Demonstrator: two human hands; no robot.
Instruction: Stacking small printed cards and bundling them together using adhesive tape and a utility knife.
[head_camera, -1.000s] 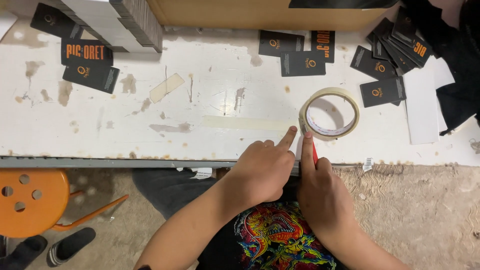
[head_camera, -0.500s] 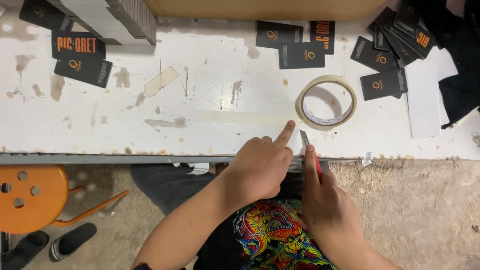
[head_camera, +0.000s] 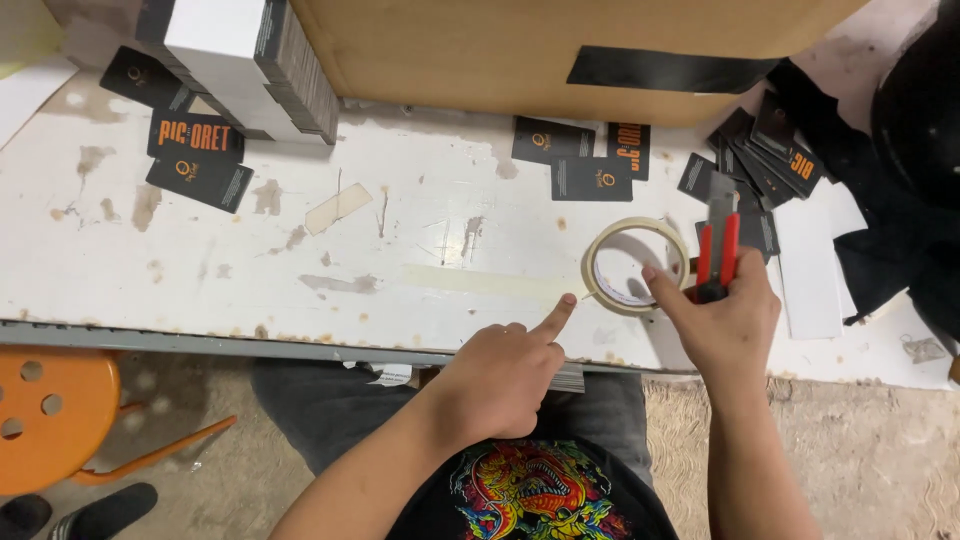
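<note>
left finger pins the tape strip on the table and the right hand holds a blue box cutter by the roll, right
Not quite: the box cutter in the right hand is red, not blue. The head view shows it. The rest holds: the left hand presses a fingertip on the tape strip on the table, next to the tape roll.

Left of the tape roll (head_camera: 637, 265) the tabletop (head_camera: 200, 270) lies open; cards (head_camera: 585, 165) and a box (head_camera: 560, 50) crowd behind it, more cards (head_camera: 760, 160) to its right.

Head camera looks steeply down, close over the white table (head_camera: 200, 270).
</note>
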